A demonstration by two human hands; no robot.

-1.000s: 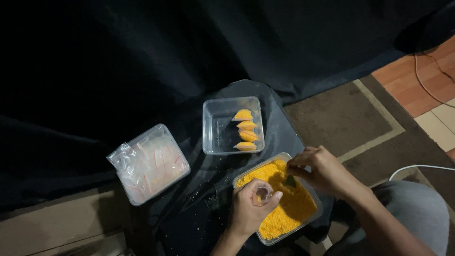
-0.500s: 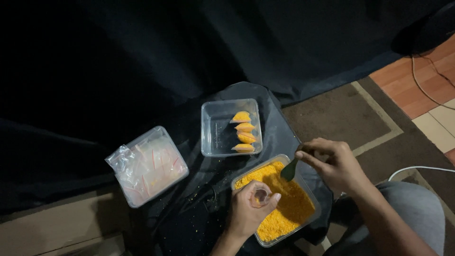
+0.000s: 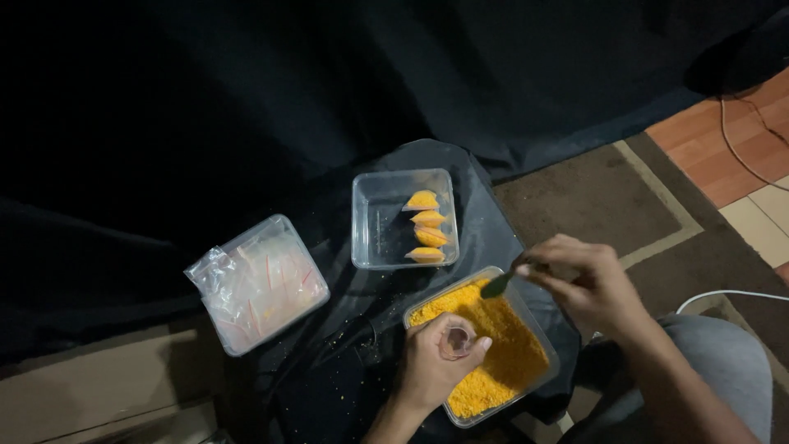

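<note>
My left hand [image 3: 434, 366] holds a small clear plastic pouch [image 3: 456, 340] with its mouth up, over the near-left side of a clear tub of orange crumbs [image 3: 501, 345]. My right hand [image 3: 588, 284] grips a small dark spoon [image 3: 498, 284] whose bowl hangs above the far edge of that tub. Whether the spoon carries crumbs I cannot tell.
A clear square tub [image 3: 382, 222] behind the crumbs holds several filled orange pouches [image 3: 426, 227] in a row. A tub of empty clear pouches [image 3: 259, 284] sits to the left. All rest on a black cloth [image 3: 329, 362]. A brown carpet [image 3: 608, 197] and a white cable [image 3: 723, 296] lie to the right.
My right hand has lifted out of the crumbs and drawn back to the right with the spoon. My left hand has kept the pouch in place.
</note>
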